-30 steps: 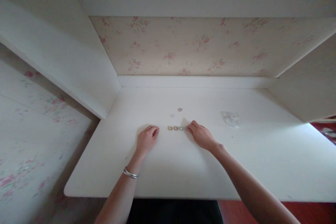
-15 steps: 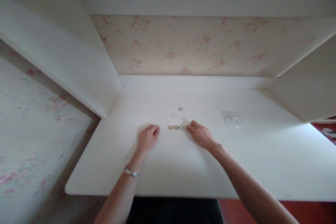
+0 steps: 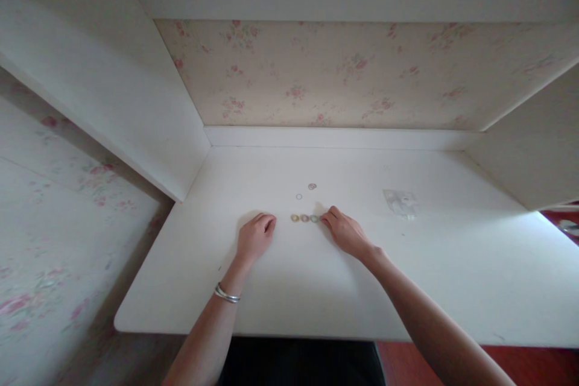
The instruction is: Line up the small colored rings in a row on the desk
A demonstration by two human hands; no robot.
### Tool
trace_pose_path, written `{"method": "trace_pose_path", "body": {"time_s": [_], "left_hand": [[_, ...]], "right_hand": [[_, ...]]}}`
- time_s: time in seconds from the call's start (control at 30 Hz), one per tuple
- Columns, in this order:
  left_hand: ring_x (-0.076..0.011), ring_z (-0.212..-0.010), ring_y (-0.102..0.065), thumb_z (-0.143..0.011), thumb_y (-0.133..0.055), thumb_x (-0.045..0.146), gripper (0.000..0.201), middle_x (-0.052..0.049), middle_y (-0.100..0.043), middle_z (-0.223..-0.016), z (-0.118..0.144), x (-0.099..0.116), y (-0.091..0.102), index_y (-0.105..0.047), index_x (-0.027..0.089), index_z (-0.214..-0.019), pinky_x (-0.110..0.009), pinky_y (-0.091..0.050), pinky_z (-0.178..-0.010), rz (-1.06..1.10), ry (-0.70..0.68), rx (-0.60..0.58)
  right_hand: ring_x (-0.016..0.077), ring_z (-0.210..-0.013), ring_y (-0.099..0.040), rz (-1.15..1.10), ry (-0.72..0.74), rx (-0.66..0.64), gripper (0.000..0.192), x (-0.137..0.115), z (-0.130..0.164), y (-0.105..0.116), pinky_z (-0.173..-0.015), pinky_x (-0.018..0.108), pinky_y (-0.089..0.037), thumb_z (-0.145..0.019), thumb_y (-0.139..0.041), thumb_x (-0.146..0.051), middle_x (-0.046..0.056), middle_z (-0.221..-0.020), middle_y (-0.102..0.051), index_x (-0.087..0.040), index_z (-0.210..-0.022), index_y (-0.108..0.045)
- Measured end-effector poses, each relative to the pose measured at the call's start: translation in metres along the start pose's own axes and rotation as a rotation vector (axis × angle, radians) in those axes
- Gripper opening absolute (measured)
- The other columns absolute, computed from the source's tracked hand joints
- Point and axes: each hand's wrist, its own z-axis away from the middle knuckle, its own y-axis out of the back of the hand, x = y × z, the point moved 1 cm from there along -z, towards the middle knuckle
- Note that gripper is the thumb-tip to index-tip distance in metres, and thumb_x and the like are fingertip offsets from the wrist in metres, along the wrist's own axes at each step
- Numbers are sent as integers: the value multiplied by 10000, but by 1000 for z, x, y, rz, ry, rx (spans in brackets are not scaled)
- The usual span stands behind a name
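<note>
- Our right hand (image 3: 346,233) rests on the white bench (image 3: 452,277), its fingers (image 3: 329,217) bunched together at the right end of a short row of small rings (image 3: 304,218); they touch or cover the ring at that end, and we cannot tell whether they pinch it.
- The row lies flat between our two hands, three rings showing side by side.
- Our left hand (image 3: 254,237) lies knuckles-up just left of the row, fingers curled in and holding nothing, apart from the nearest ring. A silver bangle (image 3: 226,295) sits on that wrist.
- Behind the row, well clear of both hands, lie a pale ring (image 3: 298,196) and, farther back, a pinkish ring (image 3: 312,186).
- Off to the right, a small clear plastic bag (image 3: 400,202) lies flat on the bench.
- White side panels and a flowered back wall (image 3: 335,72) close the bench in; nothing stands between our hands and the rings.
</note>
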Motion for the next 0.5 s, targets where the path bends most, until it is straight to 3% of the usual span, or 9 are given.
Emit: {"method": "trace_pose_path", "body": {"time_s": [0.27,0.5], "left_hand": [[-118,-765,-581,-887,-451,233,192,5,-657,-868,0,0,-1,-640,246,-918,-223,-411,-698,-40,2,-8],[-114,-768,-581,-891,-451,231,177,18,-648,-871,2,0,-1,-626,243,-917,-222,-410,-701,-32,-16,-4]], "right_hand": [[146,-814,-572,-16,-14,-2,321,1,0,3,-677,255,-373,-969,-279,-286,57,-1032,-549,-221,-1057,-581],[142,-829,-571,-102,-105,147,343,6,5,3,-684,243,-373,-981,-233,-318,51,-1021,-543,-200,-1006,-554]]}}
